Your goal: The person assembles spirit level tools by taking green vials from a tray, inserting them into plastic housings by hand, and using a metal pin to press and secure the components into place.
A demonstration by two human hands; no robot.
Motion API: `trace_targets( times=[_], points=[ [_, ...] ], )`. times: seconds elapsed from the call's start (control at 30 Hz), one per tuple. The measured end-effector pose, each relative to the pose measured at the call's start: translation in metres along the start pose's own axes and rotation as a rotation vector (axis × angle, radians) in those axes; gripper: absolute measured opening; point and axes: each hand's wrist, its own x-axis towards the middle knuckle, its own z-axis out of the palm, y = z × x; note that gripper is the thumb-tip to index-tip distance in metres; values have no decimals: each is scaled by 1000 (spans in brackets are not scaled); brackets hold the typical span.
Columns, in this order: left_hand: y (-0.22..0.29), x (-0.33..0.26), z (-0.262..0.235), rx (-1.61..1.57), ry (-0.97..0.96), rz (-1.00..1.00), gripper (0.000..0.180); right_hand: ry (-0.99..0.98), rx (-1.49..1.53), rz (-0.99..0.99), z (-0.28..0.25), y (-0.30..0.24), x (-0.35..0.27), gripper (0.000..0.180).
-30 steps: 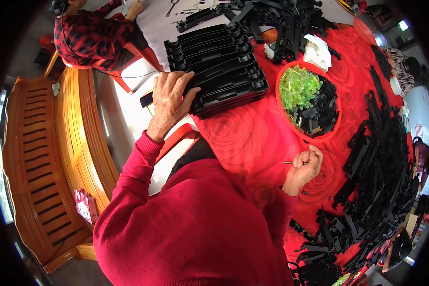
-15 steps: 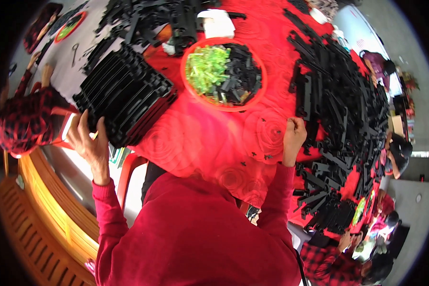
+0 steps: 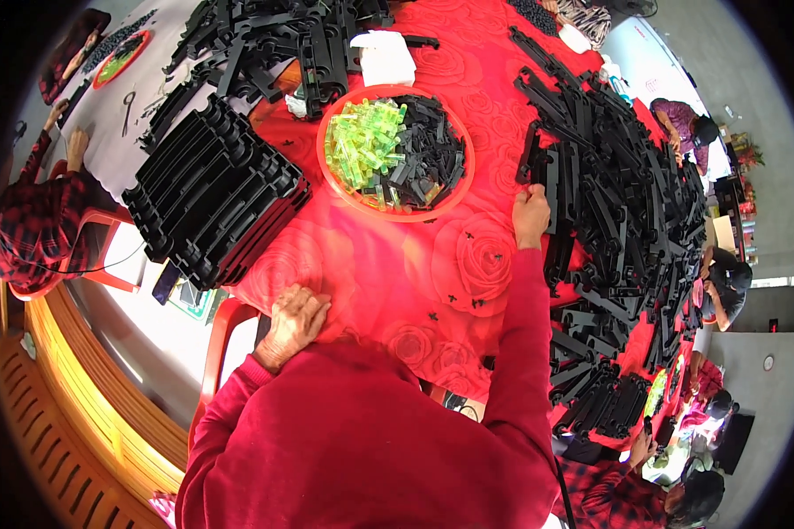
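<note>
We see a rose-patterned red tabletop [image 3: 362,273], black strips [image 3: 622,212], an orange-red bowl [image 3: 397,216], yellow-green pieces [image 3: 362,145] and a red-and-black checked shirt [image 3: 40,225].

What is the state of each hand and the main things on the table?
Left hand, loosely curled
Right hand, fingers curled, grasp unclear
Red basin, upright, holding pieces
Green pieces, loose in basin
Small black pieces, loose in basin
Long black parts, loosely heaped
Black stack, in orderly rows

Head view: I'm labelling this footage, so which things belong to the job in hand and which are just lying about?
Probably the job:
loose black strips, beside the right hand
black stack
red bowl
green pieces and black pieces inside it

Probably just about:
white cloth or paper
wooden bench
</note>
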Motion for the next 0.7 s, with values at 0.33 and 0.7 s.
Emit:
trace_targets(
  times=[0.33, 0.7],
  points=[
    [4, -1, 3, 52, 38, -7, 12, -30, -297, 107, 34, -36, 56, 51],
    [1, -5, 3, 40, 43, -8, 12, -476, 1177, 660, -15, -16, 25, 20]
  ],
)
